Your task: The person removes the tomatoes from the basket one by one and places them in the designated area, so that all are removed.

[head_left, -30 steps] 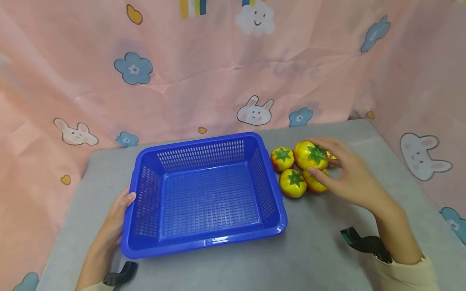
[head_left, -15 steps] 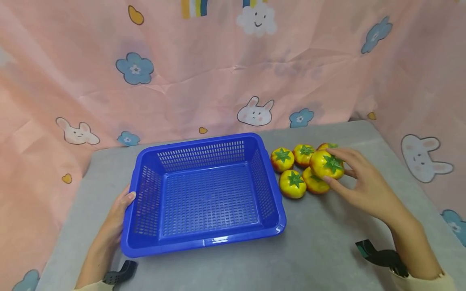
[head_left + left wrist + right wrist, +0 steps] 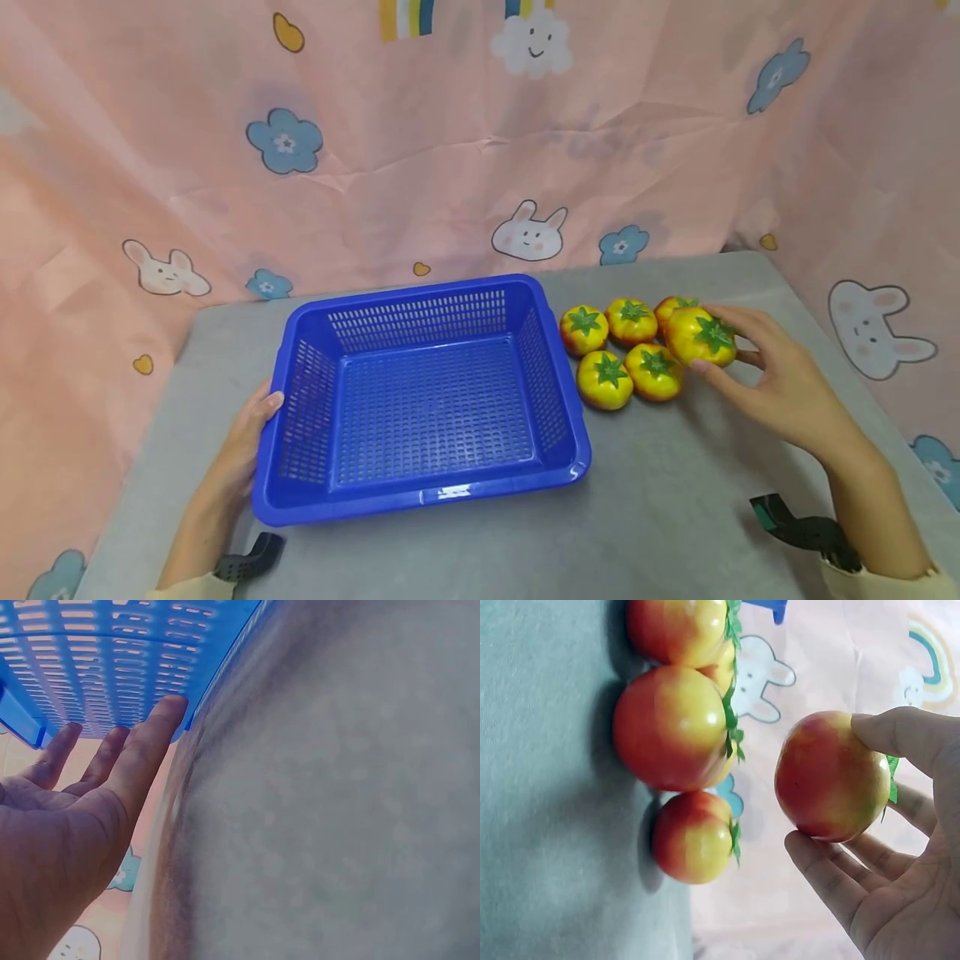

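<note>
My right hand [image 3: 780, 383] holds a yellow-red tomato [image 3: 829, 776] with a green star-shaped leaf top, thumb on one side and fingers on the other. In the right wrist view this tomato is lifted off the table. Several similar tomatoes, among them a near one [image 3: 604, 380], stand close together on the table, leaf side up; the rearmost right one [image 3: 670, 310] is partly hidden behind the held tomato. At the left, my left hand [image 3: 243, 437] grips the side of a blue plastic basket [image 3: 420, 498], thumb over its rim and fingers [image 3: 146, 754] against the outer wall.
The basket's slotted floor [image 3: 431, 412] is bare, and its right wall stands right beside the tomatoes. A grey tabletop [image 3: 600, 533] lies under everything. Pink printed cloth [image 3: 420, 167] hangs behind the table and along its sides.
My right hand has carried the held tomato to the right, off from above the group, uncovering the tomatoes there. The left hand and the basket stay in place.
</note>
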Motion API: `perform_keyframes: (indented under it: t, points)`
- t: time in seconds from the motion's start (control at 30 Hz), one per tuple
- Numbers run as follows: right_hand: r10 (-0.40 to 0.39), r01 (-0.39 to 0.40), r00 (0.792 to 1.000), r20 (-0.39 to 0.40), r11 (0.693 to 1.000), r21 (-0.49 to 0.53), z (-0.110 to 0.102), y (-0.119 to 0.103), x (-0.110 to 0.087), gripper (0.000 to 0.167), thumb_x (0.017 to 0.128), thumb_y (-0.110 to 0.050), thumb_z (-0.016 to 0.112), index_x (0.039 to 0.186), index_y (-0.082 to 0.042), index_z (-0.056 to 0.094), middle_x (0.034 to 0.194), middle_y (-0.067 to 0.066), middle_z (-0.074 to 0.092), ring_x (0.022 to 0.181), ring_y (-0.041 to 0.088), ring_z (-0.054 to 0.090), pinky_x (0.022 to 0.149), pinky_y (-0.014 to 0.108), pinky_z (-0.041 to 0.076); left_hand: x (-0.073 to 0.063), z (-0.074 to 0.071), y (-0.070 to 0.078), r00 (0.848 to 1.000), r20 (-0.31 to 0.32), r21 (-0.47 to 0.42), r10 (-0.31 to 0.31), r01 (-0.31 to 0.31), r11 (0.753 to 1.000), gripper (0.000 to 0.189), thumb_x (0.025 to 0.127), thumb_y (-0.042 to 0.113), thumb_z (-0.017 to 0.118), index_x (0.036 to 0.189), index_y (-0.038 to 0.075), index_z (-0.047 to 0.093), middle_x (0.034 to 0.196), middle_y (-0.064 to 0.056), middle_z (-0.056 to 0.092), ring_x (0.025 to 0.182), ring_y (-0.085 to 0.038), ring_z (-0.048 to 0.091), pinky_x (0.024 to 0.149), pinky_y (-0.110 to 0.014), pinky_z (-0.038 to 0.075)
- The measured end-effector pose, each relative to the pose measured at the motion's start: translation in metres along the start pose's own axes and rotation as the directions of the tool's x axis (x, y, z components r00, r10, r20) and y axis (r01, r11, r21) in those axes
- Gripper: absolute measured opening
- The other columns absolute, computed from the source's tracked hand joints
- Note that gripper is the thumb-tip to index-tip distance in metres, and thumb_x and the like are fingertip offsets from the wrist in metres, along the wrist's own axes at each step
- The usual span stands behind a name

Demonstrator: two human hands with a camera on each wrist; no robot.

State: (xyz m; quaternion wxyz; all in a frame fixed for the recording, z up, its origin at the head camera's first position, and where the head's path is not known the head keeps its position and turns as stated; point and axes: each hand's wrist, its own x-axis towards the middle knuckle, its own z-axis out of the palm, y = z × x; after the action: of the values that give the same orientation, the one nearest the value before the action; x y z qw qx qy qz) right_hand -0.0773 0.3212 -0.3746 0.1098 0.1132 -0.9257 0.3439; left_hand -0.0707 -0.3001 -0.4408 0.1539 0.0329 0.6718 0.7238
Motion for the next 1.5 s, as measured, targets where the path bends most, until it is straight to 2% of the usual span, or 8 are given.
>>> perform_keyframes:
  t: [0.3,0.53,0.63,0.7,0.77,0.87,1.1,1.5]
  points:
    - [0.022,-0.02,0.999,0.036,0.999,-0.046,-0.002,0.013,0.002,0.071,0.084,-0.007,0.088,0.148,-0.009,0.057,0.143,0.023,0.056,0.117,-0.019,0.037,0.084,-0.011,0.034,0.004,-0.003,0.0,0.999,0.034,-0.012,0.027,-0.027,1.0,0.061,0.116,0.028,0.029,0.171,0.012,0.007,0.136,0.013,0.068,0.118,-0.012,0.073,0.093,-0.037,0.066]
    - [0.04,-0.033,0.997,0.071,0.996,-0.086,0.0,0.02,0.0,0.07,0.083,-0.009,0.09,0.145,-0.004,0.056,0.141,0.024,0.056,0.118,0.029,0.052,0.079,-0.01,0.035,-0.001,-0.005,-0.002,0.998,0.049,-0.051,0.045,-0.042,0.998,0.052,0.115,0.026,0.028,0.167,0.024,0.021,0.135,0.01,0.069,0.117,-0.014,0.074,0.091,-0.038,0.066]
    - [0.043,-0.036,0.995,0.087,0.996,-0.086,0.002,0.022,0.0,0.07,0.084,-0.01,0.089,0.146,-0.004,0.056,0.142,0.025,0.056,0.119,0.038,0.053,0.079,-0.007,0.037,-0.004,-0.006,-0.002,0.999,0.025,-0.051,0.041,-0.04,0.998,0.048,0.115,0.026,0.028,0.163,0.026,0.025,0.132,0.009,0.071,0.114,-0.015,0.075,0.09,-0.038,0.067]
    - [0.053,-0.044,0.994,0.098,0.995,-0.086,0.002,0.022,-0.001,0.07,0.085,-0.01,0.089,0.146,-0.003,0.055,0.142,0.026,0.055,0.12,0.041,0.053,0.081,0.007,0.056,-0.005,-0.006,-0.002,0.999,0.012,-0.039,0.036,-0.035,0.999,0.049,0.115,0.025,0.029,0.163,0.025,0.024,0.132,0.01,0.07,0.114,-0.014,0.075,0.089,-0.038,0.067]
    - [0.065,-0.054,0.992,0.112,0.994,-0.094,0.001,0.024,-0.001,0.07,0.085,-0.01,0.088,0.146,-0.002,0.054,0.141,0.028,0.054,0.121,0.045,0.053,0.082,0.033,0.067,-0.005,-0.006,-0.003,1.0,0.006,-0.034,0.026,-0.026,0.999,0.05,0.115,0.026,0.029,0.164,0.023,0.023,0.133,0.01,0.07,0.115,-0.014,0.074,0.09,-0.037,0.067]
    - [0.082,-0.069,0.988,0.127,0.992,-0.106,-0.001,0.026,-0.002,0.07,0.086,-0.009,0.087,0.146,-0.002,0.052,0.141,0.03,0.052,0.121,0.049,0.053,0.084,0.067,0.058,-0.004,-0.005,-0.004,1.0,0.005,-0.03,0.02,-0.02,0.999,0.05,0.115,0.027,0.029,0.164,0.021,0.023,0.133,0.01,0.07,0.116,-0.014,0.074,0.09,-0.038,0.067]
    - [0.083,-0.064,0.987,0.136,0.988,-0.14,-0.004,0.029,-0.001,0.068,0.085,-0.012,0.088,0.143,-0.001,0.053,0.139,0.031,0.053,0.119,0.049,0.054,0.081,0.059,0.062,0.002,-0.003,-0.005,1.0,0.014,-0.044,0.025,-0.024,0.999,0.054,0.115,0.027,0.029,0.168,0.018,0.019,0.134,0.011,0.069,0.118,-0.013,0.073,0.093,-0.036,0.066]
    - [0.116,-0.083,0.976,0.185,0.98,-0.18,0.001,0.036,-0.002,0.07,0.088,-0.016,0.087,0.146,0.001,0.052,0.14,0.034,0.051,0.114,0.047,0.056,0.086,0.066,0.058,0.0,-0.004,-0.005,0.999,0.031,0.021,0.042,-0.043,0.999,0.062,0.115,0.027,0.029,0.171,0.015,0.007,0.142,0.015,0.062,0.124,-0.009,0.069,0.095,-0.034,0.064]
